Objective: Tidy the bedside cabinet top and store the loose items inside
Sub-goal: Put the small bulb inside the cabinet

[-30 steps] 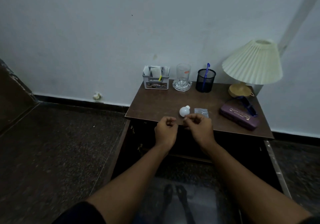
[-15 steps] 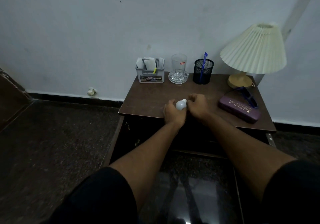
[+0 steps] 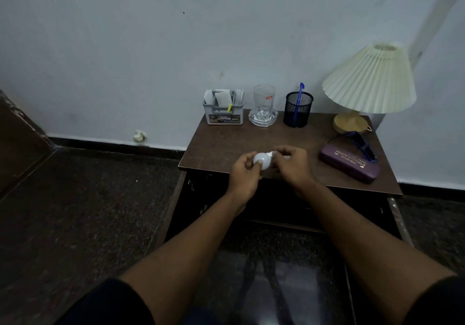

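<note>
Two hands gripped a white bulb (image 3: 261,160) over the cabinet top (image 3: 226,146) front edge: left hand (image 3: 242,175) round globe, right hand (image 3: 294,165) pinching base.

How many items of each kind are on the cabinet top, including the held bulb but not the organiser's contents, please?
Containers: 3 (grey organiser, mesh pen cup, purple case)
Glassware: 2 (tumbler, glass dish)
Lighting: 2 (lamp, white bulb)
Pens: 1 (blue pen)
Eyewear: 1 (blue spectacles)
Total: 9
</note>
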Demonstrator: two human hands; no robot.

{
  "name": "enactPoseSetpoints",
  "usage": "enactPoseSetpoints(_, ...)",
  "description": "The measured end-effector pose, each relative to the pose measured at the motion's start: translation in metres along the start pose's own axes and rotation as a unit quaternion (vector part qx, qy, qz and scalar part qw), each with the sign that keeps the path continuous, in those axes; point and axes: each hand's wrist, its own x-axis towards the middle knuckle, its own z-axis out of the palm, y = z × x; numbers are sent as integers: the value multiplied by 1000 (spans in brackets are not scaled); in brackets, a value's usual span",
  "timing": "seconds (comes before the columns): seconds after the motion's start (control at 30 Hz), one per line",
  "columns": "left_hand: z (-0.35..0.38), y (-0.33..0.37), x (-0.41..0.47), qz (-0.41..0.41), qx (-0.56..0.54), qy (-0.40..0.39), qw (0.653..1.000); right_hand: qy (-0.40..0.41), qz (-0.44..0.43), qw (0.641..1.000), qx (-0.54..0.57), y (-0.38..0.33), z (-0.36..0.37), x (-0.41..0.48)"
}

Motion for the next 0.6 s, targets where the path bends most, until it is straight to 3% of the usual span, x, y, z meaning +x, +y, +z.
enactPoseSetpoints(0.2, -41, -17, -38, -45, -46, -26, 998, 0, 47, 993, 108, 8, 10, -56)
enactPoseSetpoints(0.43, -70, -52, -56, -148, -51, -6, 988, 30, 117, 985, 122, 57, 40, -100)
enactPoseSetpoints(0.6, -70, -76, -35, -177, -33, 48, 982, 31, 149, 985, 86, 82, 68, -86)
